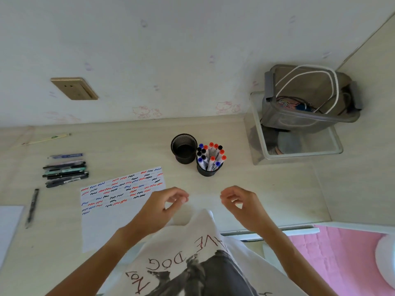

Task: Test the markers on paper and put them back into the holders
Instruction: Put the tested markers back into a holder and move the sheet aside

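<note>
Two black mesh holders stand side by side at the middle of the desk. The left holder (183,148) looks empty. The right holder (209,169) is packed with several red, blue and black capped markers (210,155). A white paper (123,201) covered with red, blue and black squiggles lies to the left, its upper half filled. My left hand (165,207) hovers over the paper's right edge with loosely curled fingers and holds nothing. My right hand (240,202) hovers nearer the desk's front, below the holders, also loosely curled and holding nothing.
A row of several dark pens (65,170) lies at the far left, with a single pen (32,208) below them and a white sheet's corner (9,223) at the left edge. A grey bin with a white cord (307,99) sits in a clear tray (299,150) at the back right.
</note>
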